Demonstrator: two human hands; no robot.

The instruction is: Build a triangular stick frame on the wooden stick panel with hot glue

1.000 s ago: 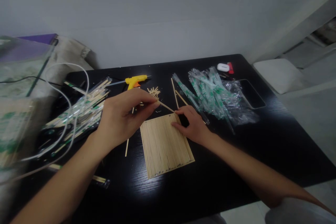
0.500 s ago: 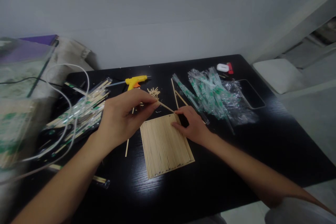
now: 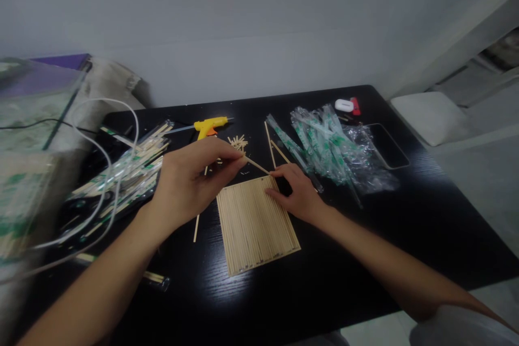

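Observation:
A thin wooden chopstick (image 3: 257, 164) slants between my hands, just above the far edge of a flat square panel of chopsticks (image 3: 256, 227) laid side by side on the black table. Its upper left end is pinched between thumb and forefinger of my left hand (image 3: 198, 173). At the lower right end, the fingertips of my right hand (image 3: 298, 189) close on the stick by the panel's far right corner. My right thumb lies over the panel. Small cut stick pieces (image 3: 238, 143) are heaped beyond my left hand.
Behind my left hand lies a yellow glue gun (image 3: 211, 126). Wrapped chopsticks (image 3: 133, 165) and a looping white cable (image 3: 110, 173) are at left. Empty plastic wrappers (image 3: 328, 146), a phone (image 3: 387, 145) and a white case (image 3: 344, 105) lie at right. Loose sticks (image 3: 271, 143) lie beyond the panel.

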